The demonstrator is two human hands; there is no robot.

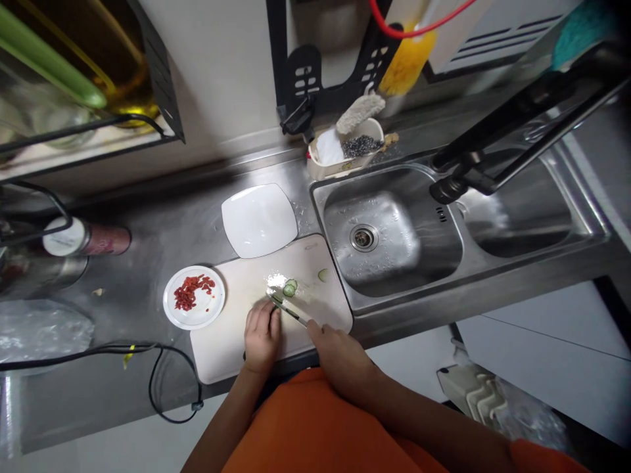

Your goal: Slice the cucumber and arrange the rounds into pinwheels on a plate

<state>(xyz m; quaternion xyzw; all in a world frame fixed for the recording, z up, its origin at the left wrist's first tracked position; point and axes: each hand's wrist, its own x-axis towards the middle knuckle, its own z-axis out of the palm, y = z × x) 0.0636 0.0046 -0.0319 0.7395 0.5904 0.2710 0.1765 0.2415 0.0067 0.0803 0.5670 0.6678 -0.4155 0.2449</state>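
Observation:
My right hand [340,358] grips a knife [294,314], its blade slanting up and left over the pale cutting board [221,345]. Curled fingers of my left hand [262,334] press down on a cucumber beside the blade; the hand hides nearly all of it. Just beyond the blade lie a few overlapping cucumber slices [290,288]. One more green piece [323,274] sits apart near the board's right side. Left of the board, a round white plate [170,310] holds small chopped red pieces [186,295]. A white square plate [259,220] stands behind the board.
A double steel sink [394,243] adjoins the board on the right, under a black faucet [448,189]. Behind it stands a caddy [325,169] with scrubbers. A black cable [152,387] loops at the front left, near a plastic bag [44,332] and a pink canister [106,240].

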